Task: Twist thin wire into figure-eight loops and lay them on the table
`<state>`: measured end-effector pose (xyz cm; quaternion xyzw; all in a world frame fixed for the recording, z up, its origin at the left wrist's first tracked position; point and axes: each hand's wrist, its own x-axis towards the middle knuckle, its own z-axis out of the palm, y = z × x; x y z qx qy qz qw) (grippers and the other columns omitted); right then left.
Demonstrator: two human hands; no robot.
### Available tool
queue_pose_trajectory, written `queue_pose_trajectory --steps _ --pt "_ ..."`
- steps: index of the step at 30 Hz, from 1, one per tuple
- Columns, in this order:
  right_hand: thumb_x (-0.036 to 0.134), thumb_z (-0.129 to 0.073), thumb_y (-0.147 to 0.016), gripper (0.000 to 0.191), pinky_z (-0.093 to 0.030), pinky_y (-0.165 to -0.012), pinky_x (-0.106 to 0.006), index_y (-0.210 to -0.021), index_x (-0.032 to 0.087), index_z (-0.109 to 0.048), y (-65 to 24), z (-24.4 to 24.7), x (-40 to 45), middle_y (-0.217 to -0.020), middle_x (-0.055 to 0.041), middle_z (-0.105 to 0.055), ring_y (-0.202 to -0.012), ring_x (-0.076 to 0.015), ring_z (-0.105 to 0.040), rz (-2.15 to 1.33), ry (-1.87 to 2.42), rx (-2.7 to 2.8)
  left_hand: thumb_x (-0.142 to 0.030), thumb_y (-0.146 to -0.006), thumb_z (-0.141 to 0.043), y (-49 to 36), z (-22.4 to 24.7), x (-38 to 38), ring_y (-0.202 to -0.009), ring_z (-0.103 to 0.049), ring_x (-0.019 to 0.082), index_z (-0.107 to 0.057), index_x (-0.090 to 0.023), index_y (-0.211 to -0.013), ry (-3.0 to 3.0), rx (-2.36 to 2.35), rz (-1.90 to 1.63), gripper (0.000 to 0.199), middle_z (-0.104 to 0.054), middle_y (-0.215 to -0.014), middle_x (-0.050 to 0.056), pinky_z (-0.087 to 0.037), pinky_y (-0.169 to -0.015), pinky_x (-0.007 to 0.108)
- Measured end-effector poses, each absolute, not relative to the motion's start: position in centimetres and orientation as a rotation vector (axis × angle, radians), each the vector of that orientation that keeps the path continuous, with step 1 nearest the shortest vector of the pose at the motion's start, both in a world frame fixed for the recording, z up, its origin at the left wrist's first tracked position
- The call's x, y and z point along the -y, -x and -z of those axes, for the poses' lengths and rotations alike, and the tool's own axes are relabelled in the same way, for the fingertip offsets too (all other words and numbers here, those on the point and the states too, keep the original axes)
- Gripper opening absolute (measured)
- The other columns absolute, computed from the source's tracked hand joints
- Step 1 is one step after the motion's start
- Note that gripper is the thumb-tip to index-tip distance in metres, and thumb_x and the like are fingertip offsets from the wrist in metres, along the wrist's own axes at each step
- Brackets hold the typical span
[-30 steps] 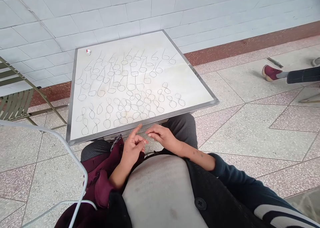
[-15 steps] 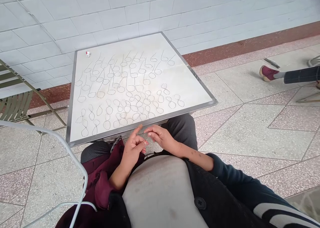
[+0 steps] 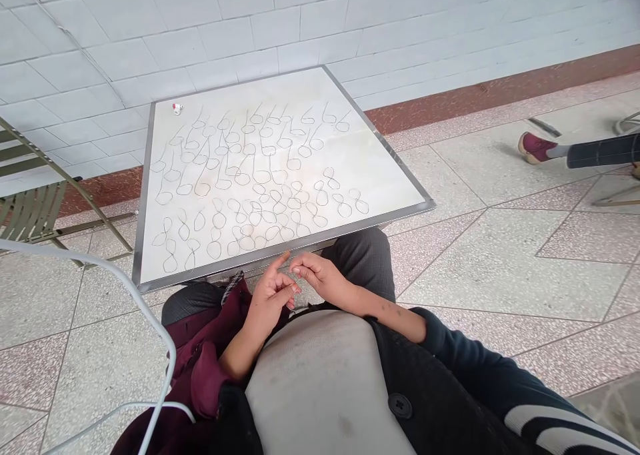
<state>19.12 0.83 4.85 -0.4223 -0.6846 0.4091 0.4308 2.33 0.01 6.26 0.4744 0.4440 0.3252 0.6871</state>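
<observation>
Over my lap, just in front of the table's near edge, my left hand (image 3: 270,298) is closed in a pinch of thumb and finger, with its index finger stretched up. Close beside it on the right, my right hand (image 3: 323,278) also pinches, its fingertips a short gap from the left ones. Both seem to be on a thin wire, barely visible at this size. Many bent wires lie on the white table (image 3: 380,175): single wire loops with straight tails (image 3: 203,188) toward the back, and double-loop, figure-eight wires (image 3: 345,208) nearer me.
A small red-and-white object (image 3: 177,109) sits at the table's back left corner. To the left stand a slatted folding chair (image 3: 35,202) and a pale cable (image 3: 167,348). Behind is a tiled wall (image 3: 275,25). Another person's shoe (image 3: 535,147) shows at far right.
The fingertips of both hands have shifted slightly, and the thin wire visible between them before is harder to see. The wires on the table are unchanged.
</observation>
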Motion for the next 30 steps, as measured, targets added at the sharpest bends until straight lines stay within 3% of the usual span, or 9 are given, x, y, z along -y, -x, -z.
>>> queue_pose_trajectory --steps 12,18,30 --pt "0.028 -0.037 -0.1 0.022 -0.048 -0.073 -0.03 -0.091 0.019 -0.055 -19.39 -4.81 -0.5 -0.084 -0.0046 -0.058 -0.078 -0.0154 -0.054 -0.753 1.107 1.819 -0.023 -0.083 -0.06 -2.41 -6.63 -0.06 -0.055 -0.05 0.009 -0.037 -0.02 -0.144 -1.119 -0.989 -0.733 0.066 -0.06 -0.074 -0.002 -0.047 -0.055 0.023" --pt "0.025 -0.037 -0.099 0.02 -0.049 -0.073 -0.03 -0.092 0.019 -0.054 -19.48 -4.58 -0.35 -0.084 -0.005 -0.058 -0.077 -0.0153 -0.055 -0.699 1.092 1.849 -0.022 -0.082 -0.06 -2.3 -6.47 -0.11 -0.054 -0.05 0.009 -0.04 -0.02 -0.142 -1.125 -0.992 -0.718 0.064 -0.059 -0.074 -0.002 -0.044 -0.049 0.02" --pt "0.029 -0.046 -0.097 0.019 -0.05 -0.076 -0.03 -0.095 0.019 -0.062 -19.28 -4.94 -0.47 -0.086 -0.0047 -0.063 -0.082 -0.0154 -0.059 -0.847 1.078 1.752 -0.024 -0.083 -0.06 -2.06 -6.64 0.0 -0.054 -0.052 0.01 -0.037 -0.019 -0.144 -1.175 -1.043 -0.763 0.065 -0.06 -0.074 -0.002 -0.048 -0.055 0.024"
